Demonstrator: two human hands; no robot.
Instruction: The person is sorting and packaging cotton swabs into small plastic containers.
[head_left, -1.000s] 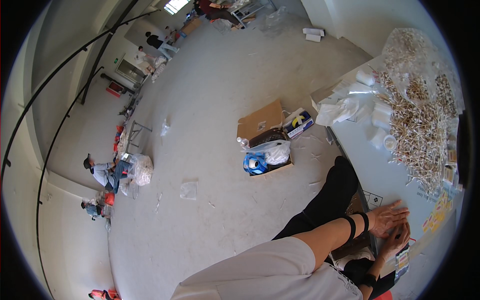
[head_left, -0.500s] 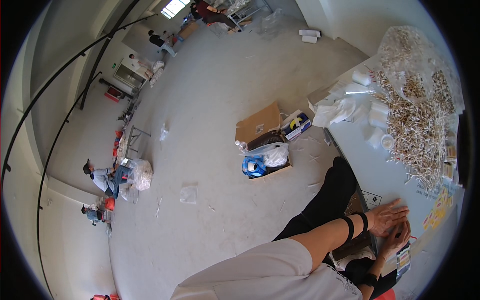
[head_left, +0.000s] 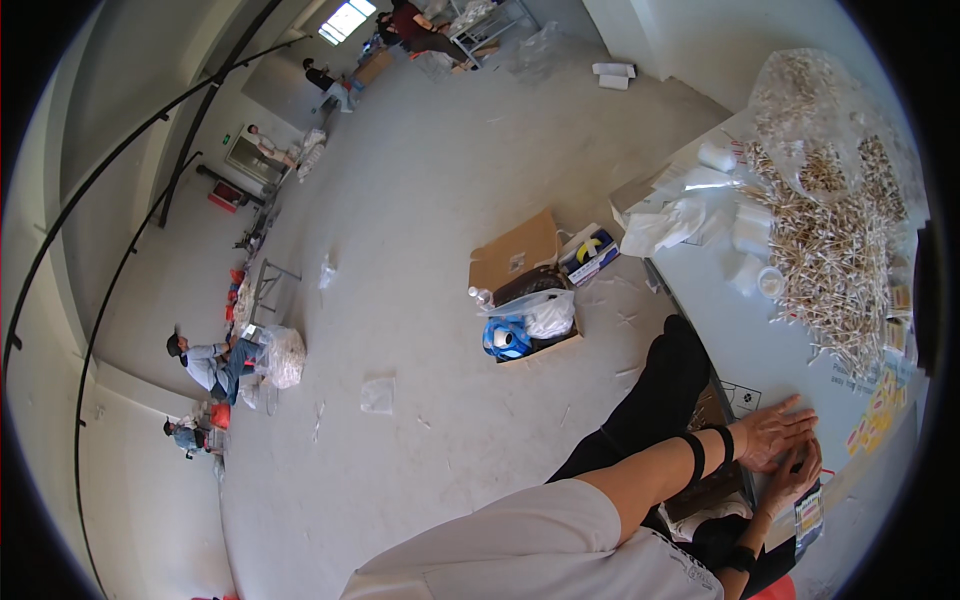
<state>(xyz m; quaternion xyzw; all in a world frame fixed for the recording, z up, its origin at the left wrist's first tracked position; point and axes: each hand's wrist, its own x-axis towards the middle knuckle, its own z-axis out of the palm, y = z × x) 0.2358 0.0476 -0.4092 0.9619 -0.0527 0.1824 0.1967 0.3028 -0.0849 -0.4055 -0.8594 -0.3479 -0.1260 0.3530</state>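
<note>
My left hand [head_left: 772, 437] lies over the near edge of the grey table, its fingers stretched out and close to flat. My right hand [head_left: 792, 482] is just beside it, fingers bent and closed, their tips meeting the left hand's fingers. A small dark patch shows at the right fingers; what they hold, if anything, is hidden. Beside the right wrist, at the table edge, is a small flat printed packet [head_left: 809, 515]. Yellow-and-white stickers [head_left: 876, 415] lie on the table beyond my hands. Farther up spreads a large heap of cotton swabs [head_left: 830, 255].
White plastic tubs [head_left: 752, 230] and a crumpled clear bag [head_left: 800, 100] stand by the heap on the table [head_left: 720, 290]. On the floor sits an open cardboard box [head_left: 540, 350] with a blue item and bags. Several people work in the distance, one seated by a full bag [head_left: 283, 358].
The view has shifted very slightly. My hands keep almost the same pose and place. A standing person far off has changed posture a little.
</note>
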